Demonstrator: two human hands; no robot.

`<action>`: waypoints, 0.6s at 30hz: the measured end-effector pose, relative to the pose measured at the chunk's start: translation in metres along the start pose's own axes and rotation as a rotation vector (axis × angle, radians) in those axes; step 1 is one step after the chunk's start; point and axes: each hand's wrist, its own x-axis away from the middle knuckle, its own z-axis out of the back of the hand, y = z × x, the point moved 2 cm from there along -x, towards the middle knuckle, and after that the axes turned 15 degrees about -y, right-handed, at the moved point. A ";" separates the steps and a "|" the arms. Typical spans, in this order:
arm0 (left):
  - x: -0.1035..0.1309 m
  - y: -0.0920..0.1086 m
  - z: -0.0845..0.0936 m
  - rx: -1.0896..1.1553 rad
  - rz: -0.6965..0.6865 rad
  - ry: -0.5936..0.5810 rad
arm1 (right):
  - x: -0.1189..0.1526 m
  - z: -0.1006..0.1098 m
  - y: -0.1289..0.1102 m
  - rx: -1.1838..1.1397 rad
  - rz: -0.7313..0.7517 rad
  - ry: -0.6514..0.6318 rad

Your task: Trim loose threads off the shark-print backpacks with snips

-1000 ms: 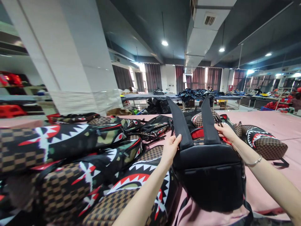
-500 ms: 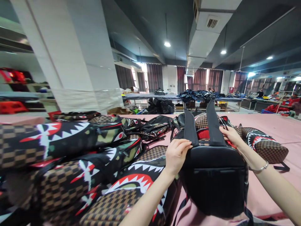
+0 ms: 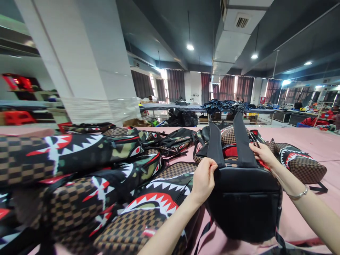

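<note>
A black-backed backpack (image 3: 247, 209) stands in front of me, its two wide black shoulder straps (image 3: 245, 141) rising from the top edge. My left hand (image 3: 204, 179) is closed, with thumb and fingers pinching the top left edge by the left strap. On the far right side, beside the other strap, my right hand (image 3: 262, 154) is closed on the backpack's upper edge. A slim dark, shiny piece (image 3: 254, 139) sticks up at its fingertips; I cannot tell what it is. Red lining shows between the straps.
Several checkered shark-mouth backpacks (image 3: 77, 209) lie piled at left. Another backpack (image 3: 305, 166) rests at right on the pink-covered table (image 3: 313, 212). A wrapped white pillar (image 3: 87, 71) stands behind the left pile. Farther back are worktables with dark blue fabric (image 3: 223, 106).
My left hand has turned slightly and its fingers have curled in tighter at the backpack's edge. The right hand keeps its place, and the view has shifted a little.
</note>
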 end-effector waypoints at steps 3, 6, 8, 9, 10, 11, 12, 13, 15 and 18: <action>0.002 0.005 0.006 0.060 0.023 -0.061 | 0.002 0.000 -0.002 0.165 0.017 -0.006; 0.004 0.008 0.010 0.087 0.052 -0.086 | 0.012 -0.004 -0.017 0.595 0.051 0.137; 0.004 0.007 0.011 0.095 0.083 -0.082 | 0.025 -0.013 -0.032 0.886 0.079 0.319; 0.004 0.007 0.011 0.098 0.100 -0.080 | 0.032 -0.020 -0.039 0.980 0.106 0.372; 0.004 0.006 0.011 0.101 0.116 -0.082 | 0.039 -0.029 -0.046 1.038 0.149 0.372; 0.003 0.006 0.011 0.103 0.129 -0.085 | 0.045 -0.038 -0.052 1.073 0.203 0.319; 0.003 0.006 0.010 0.105 0.137 -0.088 | 0.051 -0.047 -0.056 1.100 0.262 0.229; 0.002 0.005 0.010 0.108 0.143 -0.091 | 0.055 -0.055 -0.058 1.121 0.319 0.128; 0.001 0.006 0.009 0.117 0.152 -0.094 | 0.060 -0.064 -0.059 1.155 0.410 -0.039; -0.001 0.008 0.006 0.119 0.158 -0.100 | 0.059 -0.064 -0.055 1.152 0.489 -0.142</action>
